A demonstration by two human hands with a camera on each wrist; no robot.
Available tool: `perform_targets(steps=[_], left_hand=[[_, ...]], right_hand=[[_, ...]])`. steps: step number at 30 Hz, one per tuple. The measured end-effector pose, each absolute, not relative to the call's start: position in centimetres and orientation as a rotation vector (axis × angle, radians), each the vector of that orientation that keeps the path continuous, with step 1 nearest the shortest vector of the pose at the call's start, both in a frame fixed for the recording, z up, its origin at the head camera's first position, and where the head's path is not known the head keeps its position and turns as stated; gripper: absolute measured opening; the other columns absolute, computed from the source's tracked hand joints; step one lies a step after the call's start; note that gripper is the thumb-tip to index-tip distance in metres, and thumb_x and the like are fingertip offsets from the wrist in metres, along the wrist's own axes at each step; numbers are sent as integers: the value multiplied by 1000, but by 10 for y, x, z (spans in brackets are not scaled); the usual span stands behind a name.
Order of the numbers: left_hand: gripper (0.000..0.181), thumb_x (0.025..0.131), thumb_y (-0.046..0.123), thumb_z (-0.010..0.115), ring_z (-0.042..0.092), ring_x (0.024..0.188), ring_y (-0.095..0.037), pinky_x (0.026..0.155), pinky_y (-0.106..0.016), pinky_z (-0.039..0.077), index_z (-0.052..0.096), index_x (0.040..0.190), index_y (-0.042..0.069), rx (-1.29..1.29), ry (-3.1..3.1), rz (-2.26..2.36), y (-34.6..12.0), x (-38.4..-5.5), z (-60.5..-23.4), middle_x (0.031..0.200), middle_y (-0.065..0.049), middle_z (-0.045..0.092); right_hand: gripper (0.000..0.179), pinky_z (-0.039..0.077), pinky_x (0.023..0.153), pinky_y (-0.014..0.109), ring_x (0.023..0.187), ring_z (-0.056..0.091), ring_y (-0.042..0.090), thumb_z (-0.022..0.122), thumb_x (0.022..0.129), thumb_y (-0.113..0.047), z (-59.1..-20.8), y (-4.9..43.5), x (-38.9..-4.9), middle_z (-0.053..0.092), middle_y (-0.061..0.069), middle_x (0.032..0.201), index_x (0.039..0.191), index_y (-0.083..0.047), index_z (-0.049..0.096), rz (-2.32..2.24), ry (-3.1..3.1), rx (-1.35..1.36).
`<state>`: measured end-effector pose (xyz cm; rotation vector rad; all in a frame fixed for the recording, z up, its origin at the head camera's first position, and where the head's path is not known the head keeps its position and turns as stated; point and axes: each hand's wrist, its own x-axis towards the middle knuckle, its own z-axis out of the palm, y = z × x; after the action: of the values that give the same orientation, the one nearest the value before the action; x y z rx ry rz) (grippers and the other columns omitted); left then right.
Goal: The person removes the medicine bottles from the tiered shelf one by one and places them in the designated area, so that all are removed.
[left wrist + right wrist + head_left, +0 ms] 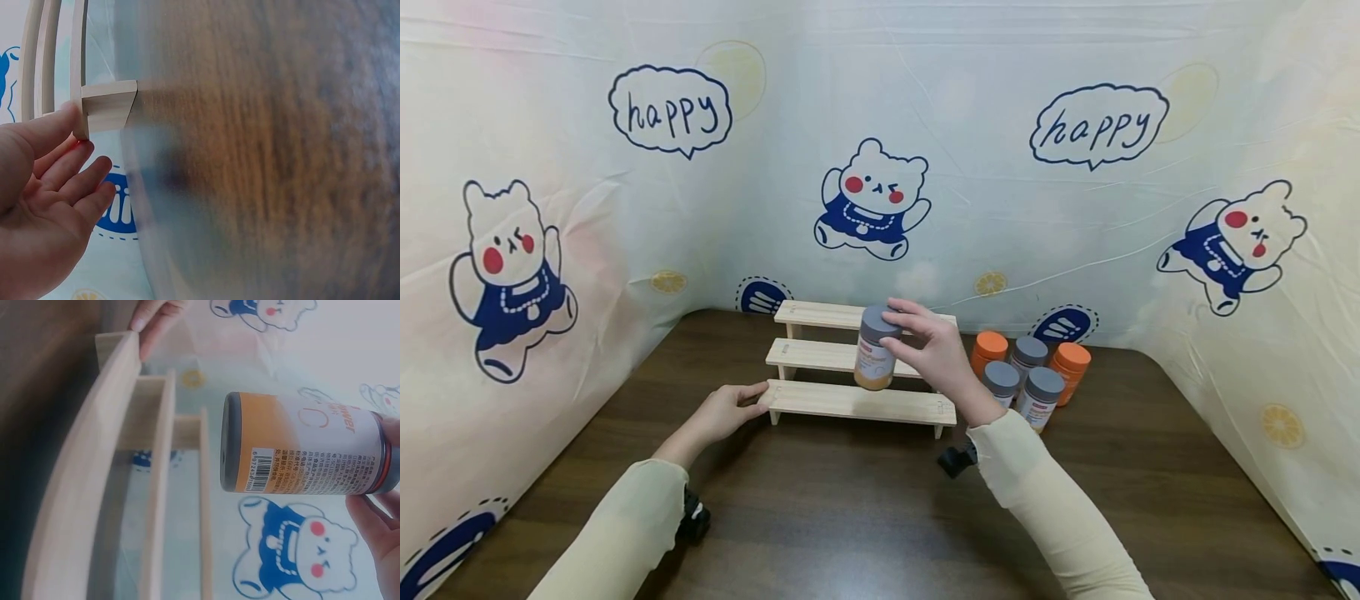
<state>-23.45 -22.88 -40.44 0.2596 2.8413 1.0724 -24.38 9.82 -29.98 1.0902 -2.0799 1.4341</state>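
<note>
My right hand (936,346) holds a supplement bottle (875,360) by its grey lid, with fingers and thumb on either side. The bottle is upright, with a white and orange label; the right wrist view shows its base (231,442) apart from the shelves. A three-step light wooden display rack (857,402) stands behind and below it. At the left end of the lowest step, my left hand (726,412) pinches the board. In the left wrist view, the thumb (53,131) is on one face of the board and the index finger meets the other side; the remaining fingers are loosely bent.
Right of the rack stand several bottles in a cluster, some with a grey lid (1045,383), others orange, such as the orange bottle (1071,371). A dark wooden table (850,517) lies underneath. A printed cloth (970,208) encloses the back and sides.
</note>
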Motion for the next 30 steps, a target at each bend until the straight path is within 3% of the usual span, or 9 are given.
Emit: perform_targets(steps=[5, 21, 30], left_hand=[[50, 92, 21, 57, 36, 124, -40, 96, -54, 33, 43, 135, -2, 256, 2829, 1078, -229, -235, -406, 133, -25, 41], [51, 93, 22, 56, 36, 124, -41, 95, -54, 34, 42, 136, -1, 247, 2827, 1077, -231, -235, -407, 134, -25, 41], [50, 93, 22, 57, 36, 124, -41, 95, -54, 34, 43, 136, 0, 240, 2825, 1084, -230, -235, -406, 134, -25, 41]], right_hand=[[30, 45, 89, 37, 113, 51, 35, 65, 80, 9, -279, 113, -225, 50, 27, 124, 109, 15, 60, 1412, -2074, 1009], [31, 43, 89, 24, 115, 50, 32, 65, 81, 8, -261, 178, -217, 51, 24, 126, 111, 13, 60, 1355, -2065, 709], [32, 43, 88, 21, 113, 53, 16, 66, 81, 7, -262, 225, -220, 53, 21, 125, 112, 11, 61, 1327, -2024, 535]])
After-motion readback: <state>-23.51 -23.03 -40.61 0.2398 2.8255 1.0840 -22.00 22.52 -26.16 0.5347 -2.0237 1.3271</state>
